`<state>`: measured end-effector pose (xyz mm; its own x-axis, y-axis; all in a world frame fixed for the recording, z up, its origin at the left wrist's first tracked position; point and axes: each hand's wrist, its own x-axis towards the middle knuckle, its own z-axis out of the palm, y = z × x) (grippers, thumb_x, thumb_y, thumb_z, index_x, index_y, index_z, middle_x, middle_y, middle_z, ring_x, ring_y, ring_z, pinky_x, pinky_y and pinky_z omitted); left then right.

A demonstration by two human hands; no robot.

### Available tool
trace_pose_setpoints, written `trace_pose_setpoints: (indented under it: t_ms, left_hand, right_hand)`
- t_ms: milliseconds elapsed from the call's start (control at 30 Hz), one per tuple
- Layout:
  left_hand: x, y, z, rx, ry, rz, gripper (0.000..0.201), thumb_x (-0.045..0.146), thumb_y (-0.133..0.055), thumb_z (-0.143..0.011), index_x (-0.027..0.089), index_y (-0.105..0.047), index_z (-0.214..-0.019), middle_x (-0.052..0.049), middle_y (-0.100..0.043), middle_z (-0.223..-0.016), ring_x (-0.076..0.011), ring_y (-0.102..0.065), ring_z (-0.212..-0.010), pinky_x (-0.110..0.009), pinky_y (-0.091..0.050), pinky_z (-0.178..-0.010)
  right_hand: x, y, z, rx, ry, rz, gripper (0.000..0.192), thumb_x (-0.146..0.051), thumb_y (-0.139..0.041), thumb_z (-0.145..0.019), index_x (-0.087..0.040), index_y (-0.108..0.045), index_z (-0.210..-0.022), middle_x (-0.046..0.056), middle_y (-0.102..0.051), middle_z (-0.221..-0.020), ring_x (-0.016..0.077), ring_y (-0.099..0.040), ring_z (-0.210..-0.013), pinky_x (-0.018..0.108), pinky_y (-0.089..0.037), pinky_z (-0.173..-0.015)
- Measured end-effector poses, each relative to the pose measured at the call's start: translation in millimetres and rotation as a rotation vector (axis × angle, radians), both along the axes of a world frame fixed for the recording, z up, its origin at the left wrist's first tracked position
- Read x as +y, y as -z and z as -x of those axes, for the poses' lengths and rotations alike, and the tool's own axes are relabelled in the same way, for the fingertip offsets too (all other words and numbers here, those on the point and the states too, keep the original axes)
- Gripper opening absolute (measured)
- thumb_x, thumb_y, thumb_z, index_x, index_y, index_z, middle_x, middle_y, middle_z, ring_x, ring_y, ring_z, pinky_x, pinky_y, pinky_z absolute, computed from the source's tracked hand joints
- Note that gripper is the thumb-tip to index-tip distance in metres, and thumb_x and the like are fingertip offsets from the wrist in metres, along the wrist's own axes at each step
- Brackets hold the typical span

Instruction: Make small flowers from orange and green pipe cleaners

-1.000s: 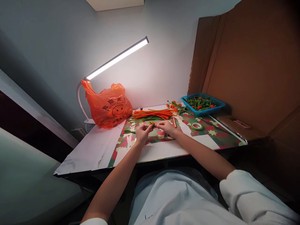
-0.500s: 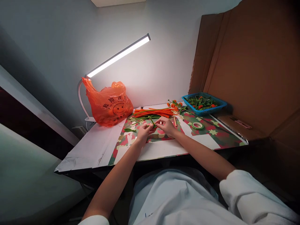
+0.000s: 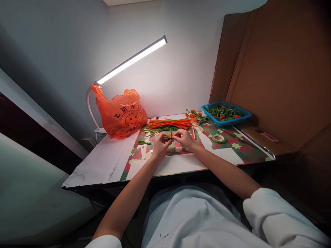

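1. Nearest: pale sleeves and lap low in the view, both forearms reaching forward over the near edge of the worktop [image 3: 103, 172].
2. Left hand [image 3: 159, 146] and right hand [image 3: 183, 139] meeting above the patterned paper [image 3: 232, 148]; grip of each pressed together, fingertips pinching a short green pipe-cleaner piece [image 3: 168, 136] from either end, held just clear of the sheet.
3. Risk, as a judgement: so small and springy a piece could flick out of either pinch and drop among the loose stems just behind, hard to pick out again by colour.
4. Just left of the left hand: a small green twisted bit [image 3: 143, 142] lying loose, easily swept off by a wrist.
5. Right of the right hand: a green tape roll [image 3: 217, 138] flat on the paper, near enough to be nudged by the right forearm.
6. Behind the hands: bundle of orange and green stems [image 3: 168, 124], ends pointing toward the fingers; a drag of the hand could scatter them.
7. Open room: bare white strip along the near edge and to the left; tight on the right, with a cardboard wall [image 3: 279, 69] close.
8. Farther back: orange plastic bag [image 3: 121, 115] left, blue basket [image 3: 226, 115] right, lamp bar [image 3: 131, 60] overhead against the wall.
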<state>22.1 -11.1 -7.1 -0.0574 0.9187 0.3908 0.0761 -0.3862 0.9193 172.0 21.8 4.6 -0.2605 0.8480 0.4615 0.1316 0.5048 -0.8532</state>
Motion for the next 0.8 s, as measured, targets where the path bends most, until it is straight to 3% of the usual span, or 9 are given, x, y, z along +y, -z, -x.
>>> trace_pose_setpoints:
  t_ms: [133, 267, 333, 500, 667, 800]
  left_hand:
    - [-2.0, -1.2, 0.5, 0.203, -0.082, -0.15, 0.025, 0.035, -0.073, -0.07, 0.018, -0.055, -0.077, 0.0, -0.064, -0.071, -0.0147, -0.066, -0.065, -0.023, -0.052, -0.056]
    - [-1.9, -1.4, 1.1, 0.327, -0.127, -0.253, 0.019, 0.033, -0.069, -0.073, 0.018, -0.058, -0.075, -0.002, -0.065, -0.075, -0.0127, -0.063, -0.064, -0.022, -0.052, -0.054]
    - [-1.2, -0.7, 1.4, 0.325, -0.129, -0.231, 0.019, 0.033, -0.07, -0.072, 0.018, -0.058, -0.076, -0.002, -0.064, -0.072, -0.0131, -0.063, -0.063, -0.022, -0.051, -0.053]
    - [-1.8, -1.4, 2.1, 0.194, -0.018, -0.052, 0.03, 0.041, -0.072, -0.071, 0.018, -0.054, -0.078, 0.002, -0.06, -0.058, -0.0127, -0.062, -0.055, -0.022, -0.051, -0.052]
    - [-3.8, -5.2, 1.5, 0.026, 0.153, 0.159, 0.039, 0.049, -0.072, -0.068, 0.016, -0.056, -0.08, -0.001, -0.064, -0.07, -0.0155, -0.067, -0.067, -0.03, -0.058, -0.064]
    - [-4.5, -7.8, 1.1, -0.029, 0.16, 0.239, 0.043, 0.056, -0.071, -0.067, 0.016, -0.056, -0.074, 0.0, -0.063, -0.07, -0.0156, -0.066, -0.068, -0.03, -0.059, -0.063]
  right_hand:
    - [10.3, 3.6, -2.1, 0.065, -0.16, 0.266, 0.024, -0.039, -0.067, -0.063, -0.016, -0.059, -0.06, -0.002, -0.056, -0.061, 0.012, -0.049, -0.061, 0.027, -0.037, -0.06]
    - [13.9, 5.7, -6.5, 0.016, -0.177, 0.396, 0.029, -0.044, -0.067, -0.06, -0.016, -0.059, -0.059, -0.004, -0.049, -0.055, 0.0092, -0.04, -0.054, 0.025, -0.03, -0.054]
    - [10.6, 4.6, -8.2, -0.012, -0.172, 0.328, 0.028, -0.043, -0.067, -0.062, -0.016, -0.061, -0.062, -0.002, -0.052, -0.059, 0.0102, -0.042, -0.056, 0.025, -0.032, -0.054]
    - [-1.8, -1.8, -9.4, -0.024, -0.085, -0.072, 0.023, -0.036, -0.067, -0.071, -0.018, -0.066, -0.086, 0.003, -0.064, -0.085, 0.014, -0.053, -0.073, 0.027, -0.041, -0.066]
    - [-3.6, -4.7, -10.2, -0.007, -0.129, -0.187, 0.019, -0.037, -0.062, -0.081, -0.019, -0.065, -0.077, 0.002, -0.063, -0.078, 0.0138, -0.054, -0.071, 0.028, -0.043, -0.067]
    - [-5.8, -6.3, -12.8, -0.013, -0.12, -0.242, 0.018, -0.035, -0.061, -0.083, -0.019, -0.065, -0.076, 0.002, -0.061, -0.076, 0.0148, -0.055, -0.071, 0.029, -0.043, -0.067]
